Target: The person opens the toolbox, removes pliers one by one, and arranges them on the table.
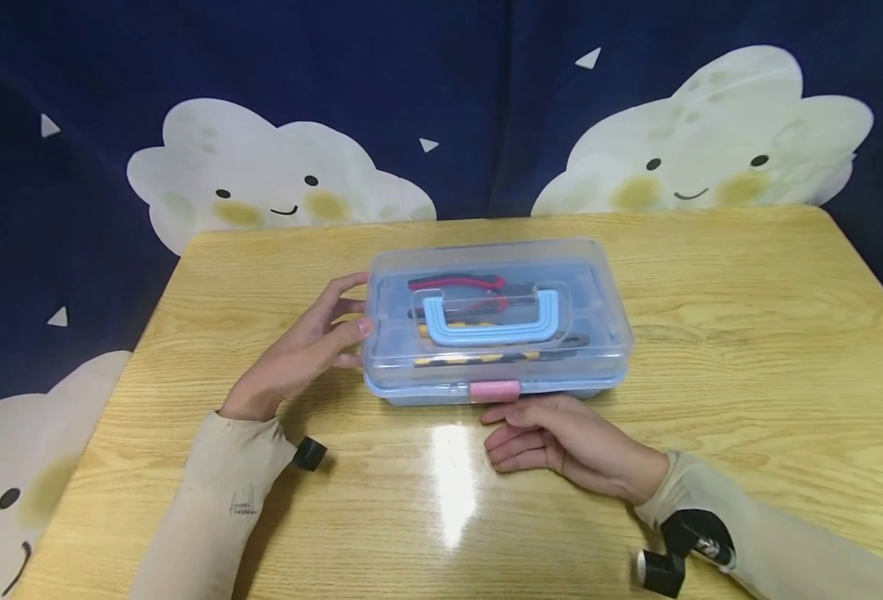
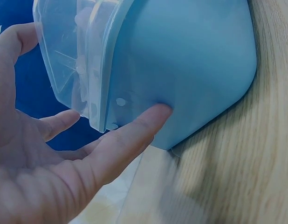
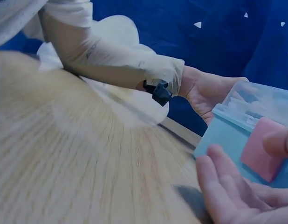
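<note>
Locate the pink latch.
In the head view, the pink latch sits midway along the near side of the box, below the handle, just above the right hand.

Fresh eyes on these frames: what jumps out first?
The blue toolbox with its clear lid, on the wooden table: red-handled pliers show through, and a pink latch sits at the front. The left hand touches the toolbox's left end; the right hand is near the latch. Behind hangs navy cloth with smiling white clouds.

The yellow-and-black pliers [image 1: 501, 357] are partly hidden by the carrying handle [image 1: 490, 336]; the toolbox [image 2: 186, 65] is cropped in both wrist views.
</note>
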`<state>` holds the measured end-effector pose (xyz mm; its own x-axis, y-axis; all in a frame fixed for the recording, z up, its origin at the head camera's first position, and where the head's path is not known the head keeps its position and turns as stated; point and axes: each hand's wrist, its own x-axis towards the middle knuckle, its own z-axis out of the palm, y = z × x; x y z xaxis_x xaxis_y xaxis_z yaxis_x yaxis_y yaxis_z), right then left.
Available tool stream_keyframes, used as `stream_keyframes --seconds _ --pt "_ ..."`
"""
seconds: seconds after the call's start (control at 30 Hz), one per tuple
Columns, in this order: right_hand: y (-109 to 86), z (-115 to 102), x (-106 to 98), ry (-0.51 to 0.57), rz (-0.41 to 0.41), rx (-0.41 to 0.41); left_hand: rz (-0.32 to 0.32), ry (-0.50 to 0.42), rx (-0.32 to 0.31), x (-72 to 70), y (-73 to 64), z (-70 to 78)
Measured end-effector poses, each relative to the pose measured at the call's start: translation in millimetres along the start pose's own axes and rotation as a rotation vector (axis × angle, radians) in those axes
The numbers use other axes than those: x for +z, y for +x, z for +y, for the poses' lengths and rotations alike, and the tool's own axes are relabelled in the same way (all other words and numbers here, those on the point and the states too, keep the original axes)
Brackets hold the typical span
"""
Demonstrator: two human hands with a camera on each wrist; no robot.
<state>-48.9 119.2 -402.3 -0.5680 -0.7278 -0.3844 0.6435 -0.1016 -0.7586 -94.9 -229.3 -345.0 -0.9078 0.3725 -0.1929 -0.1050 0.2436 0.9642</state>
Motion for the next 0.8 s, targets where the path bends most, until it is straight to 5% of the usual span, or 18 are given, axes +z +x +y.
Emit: stream_keyframes --seconds 0.27,0.8 --pt "-9.4 2 1 0.034 0.207 -0.085 -0.005 -0.017 -0.008 -1.9 0.7 -2.2" --pt "-14.0 12 9 -0.018 0.369 -0.259 -0.007 -0.022 0.002 -1.3 0.1 -1.5"
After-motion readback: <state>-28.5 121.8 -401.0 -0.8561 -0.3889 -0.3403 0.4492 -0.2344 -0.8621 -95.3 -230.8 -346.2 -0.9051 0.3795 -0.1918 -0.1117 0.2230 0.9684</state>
